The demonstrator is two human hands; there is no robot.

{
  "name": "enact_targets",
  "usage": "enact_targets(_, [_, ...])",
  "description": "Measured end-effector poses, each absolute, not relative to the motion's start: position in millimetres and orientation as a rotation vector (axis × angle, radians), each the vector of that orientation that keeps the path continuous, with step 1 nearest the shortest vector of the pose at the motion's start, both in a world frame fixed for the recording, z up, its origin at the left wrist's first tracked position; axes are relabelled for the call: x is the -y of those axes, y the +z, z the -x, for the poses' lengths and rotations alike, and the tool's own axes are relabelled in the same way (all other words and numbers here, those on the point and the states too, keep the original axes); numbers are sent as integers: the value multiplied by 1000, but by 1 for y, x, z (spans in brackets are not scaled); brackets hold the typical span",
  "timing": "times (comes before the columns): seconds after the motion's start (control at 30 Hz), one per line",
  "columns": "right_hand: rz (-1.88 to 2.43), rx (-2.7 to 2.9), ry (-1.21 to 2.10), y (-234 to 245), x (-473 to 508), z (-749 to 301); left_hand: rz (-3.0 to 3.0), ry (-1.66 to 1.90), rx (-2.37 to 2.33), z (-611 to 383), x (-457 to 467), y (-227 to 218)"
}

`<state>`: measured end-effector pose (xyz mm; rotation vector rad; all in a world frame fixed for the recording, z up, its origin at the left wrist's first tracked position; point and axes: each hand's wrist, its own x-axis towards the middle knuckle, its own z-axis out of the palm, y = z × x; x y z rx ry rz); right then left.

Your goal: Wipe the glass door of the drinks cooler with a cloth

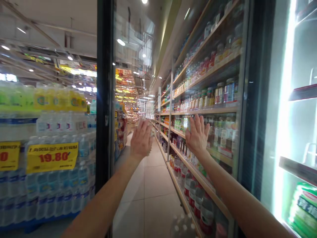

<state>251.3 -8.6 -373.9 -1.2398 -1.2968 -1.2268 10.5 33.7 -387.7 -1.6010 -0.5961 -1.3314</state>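
Observation:
My left hand [141, 140] is raised against the glass door [130, 195], palm forward, with its fingers stretched upward and slightly blurred. To its right, my right hand [198, 136] is up at about the same height, fingers spread and palm toward the pane. Both seem to rest flat on the glass, though the contact of the palms is hidden behind the hands. Nothing shows in either one. A dark frame [105, 109] borders the door on the left.
Shelves of bottled drinks [203, 102] show in the glass, with a tiled aisle floor [156, 181]. Stacked water bottles [59, 180] with a yellow price sign [52, 157] stand at left. At right is a lit cooler interior [284, 132] holding a green package [303, 206].

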Motion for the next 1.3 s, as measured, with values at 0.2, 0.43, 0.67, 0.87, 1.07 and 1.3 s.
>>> enact_targets(0.2, [1214, 1337, -1247, -381, 7, -244, 1518, -1525, 703, -16, -35, -387])
enact_targets(0.43, [1112, 1479, -1318, -392, 7, -234, 1741, -1159, 443, -54, -19, -412])
enact_targets(0.67, [1137, 1459, -1315, -395, 6, -230, 1479, -1533, 754, -8, -37, -387])
enact_targets(0.87, [1175, 1367, -1279, -404, 6, -212, 1658, -1309, 574, -36, -24, -405])
enact_targets(1.07, [1133, 1361, -1310, -405, 5, -213, 1619, -1338, 625, 1, -32, -409])
enact_targets(1.3, [1120, 1395, -1314, -408, 5, -213, 1672, -1295, 601, -27, -26, -426])
